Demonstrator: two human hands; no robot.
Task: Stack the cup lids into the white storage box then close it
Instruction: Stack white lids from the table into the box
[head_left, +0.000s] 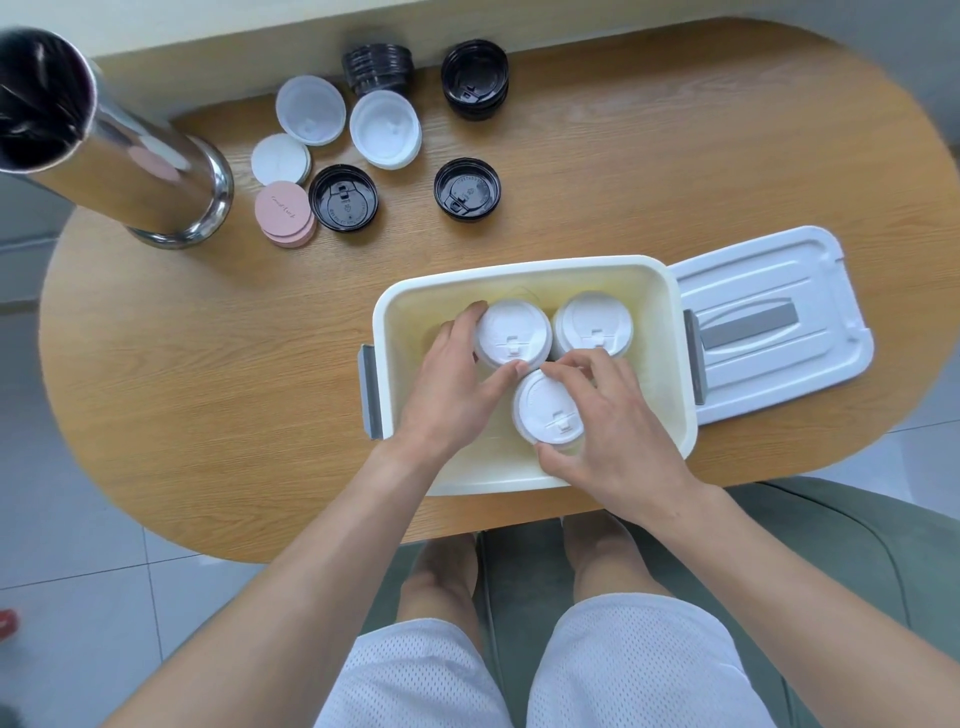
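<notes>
The white storage box (524, 270) stands open on the table's near side, its lid (769, 322) lying flat to the right. Inside are three stacks of white cup lids. My left hand (447, 384) grips the back-left stack (511, 332). My right hand (618, 431) grips the front stack (545, 410). The back-right stack (592, 322) is untouched. At the back of the table lie more lids: black stacks (475, 78) (376, 65), single black lids (466, 189) (343, 197), white lids (384, 129) (310, 109) (280, 158) and pink lids (284, 213).
A tall shiny metal cylinder (130, 156) stands at the table's back left. The wooden oval table (208, 364) ends just behind the box's near wall. Grey latches (370, 389) stick out from the box's sides. My knees are below the table edge.
</notes>
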